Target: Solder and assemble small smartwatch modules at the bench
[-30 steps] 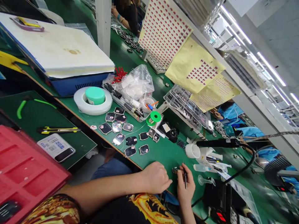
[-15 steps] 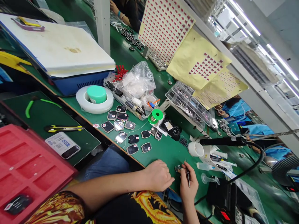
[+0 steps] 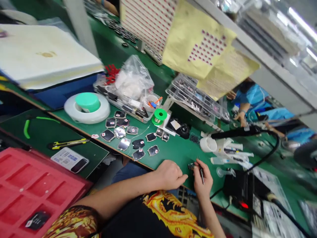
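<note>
Head view, foreground: a person in a black shirt (image 3: 128,218) with a flame-coloured print sits at a green surface (image 3: 175,152).
Red tray, near left: the red tray (image 3: 74,175) has square recesses, one of them holding a dark module (image 3: 38,220).
Left hand: the left hand (image 3: 170,175) lies at the surface's edge, fingers curled loosely; whether it grips anything cannot be told.
Right hand: the right hand (image 3: 203,185) pinches slim dark tweezers (image 3: 202,175) between thumb and fingers.
Small part: a small dark part (image 3: 191,166) sits at the right hand's fingertips, between the two hands; whether held or lying on the surface cannot be told.
Side board: a yellow-and-black cutter (image 3: 69,143) lies just beyond a white device (image 3: 69,159).
Dark-faced casings: a cluster of casings (image 3: 138,154), many bearing small stickers, spreads across the surface left of the hands.
Middle distance: a white ring (image 3: 69,109) encircles a teal tub (image 3: 88,101); a green spool (image 3: 160,115) stands near a clear plastic bag (image 3: 135,79), and a white cup (image 3: 208,145) stands beyond the right hand.
Background: yellow sheets (image 3: 198,46) hang above compartment boxes (image 3: 193,96); co-workers in blue sleeves (image 3: 255,96) sit beyond.
</note>
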`<state>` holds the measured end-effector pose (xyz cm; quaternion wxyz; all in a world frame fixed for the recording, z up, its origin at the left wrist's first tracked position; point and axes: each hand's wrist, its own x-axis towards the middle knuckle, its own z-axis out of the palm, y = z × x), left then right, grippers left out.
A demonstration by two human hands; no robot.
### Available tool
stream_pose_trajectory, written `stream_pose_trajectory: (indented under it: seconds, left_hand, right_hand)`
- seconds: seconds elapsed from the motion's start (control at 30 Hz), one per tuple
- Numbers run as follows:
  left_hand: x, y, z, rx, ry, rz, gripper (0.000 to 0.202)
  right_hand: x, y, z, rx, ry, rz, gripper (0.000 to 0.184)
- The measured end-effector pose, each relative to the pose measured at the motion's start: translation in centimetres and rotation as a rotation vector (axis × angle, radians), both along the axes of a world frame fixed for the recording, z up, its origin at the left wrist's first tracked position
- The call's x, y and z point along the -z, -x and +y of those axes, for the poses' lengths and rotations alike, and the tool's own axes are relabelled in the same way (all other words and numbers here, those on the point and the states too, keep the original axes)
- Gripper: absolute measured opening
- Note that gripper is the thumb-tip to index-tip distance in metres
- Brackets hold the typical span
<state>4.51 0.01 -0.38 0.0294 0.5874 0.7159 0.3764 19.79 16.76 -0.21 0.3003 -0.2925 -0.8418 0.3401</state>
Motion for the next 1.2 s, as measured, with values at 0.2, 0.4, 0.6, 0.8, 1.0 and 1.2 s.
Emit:
stream_pose_trajectory:
  seconds: [0.2, 0.4, 0.6, 0.8, 1.0, 1.2]
  left_hand:
    - [-0.8, 0.5, -0.5, -0.146, 0.067, -0.218, 0.038]
    - [-1.2, 1.0, 0.8, -0.09, -0.087, -0.272, 0.062]
    - [-0.4, 0.5, 1.3, -0.086, -0.071, -0.383, 0.038]
    - [-0.6, 0.8, 1.1, -0.093, -0.08, -0.443, 0.019]
    - [-0.5, 0.9, 1.0, -0.093, -0.049, -0.514, 0.018]
    - [-0.5, 0.9, 0.8, -0.108, -0.085, -0.559, 0.01]
  right_hand:
    - [-2.1, 0.8, -1.8, -0.027, -0.015, 0.085, 0.024]
    - [-2.3, 2.6, -2.4, -0.011, 0.23, 0.292, 0.024]
    - [-1.6, 3.8, -3.0, -0.094, 0.37, 0.369, 0.022]
    - [-1.4, 3.6, -2.7, -0.138, 0.35, 0.421, 0.025]
    - [-1.1, 3.7, -2.8, -0.111, 0.3, 0.421, 0.023]
    - [-1.3, 3.7, -2.7, -0.074, 0.224, 0.393, 0.024]
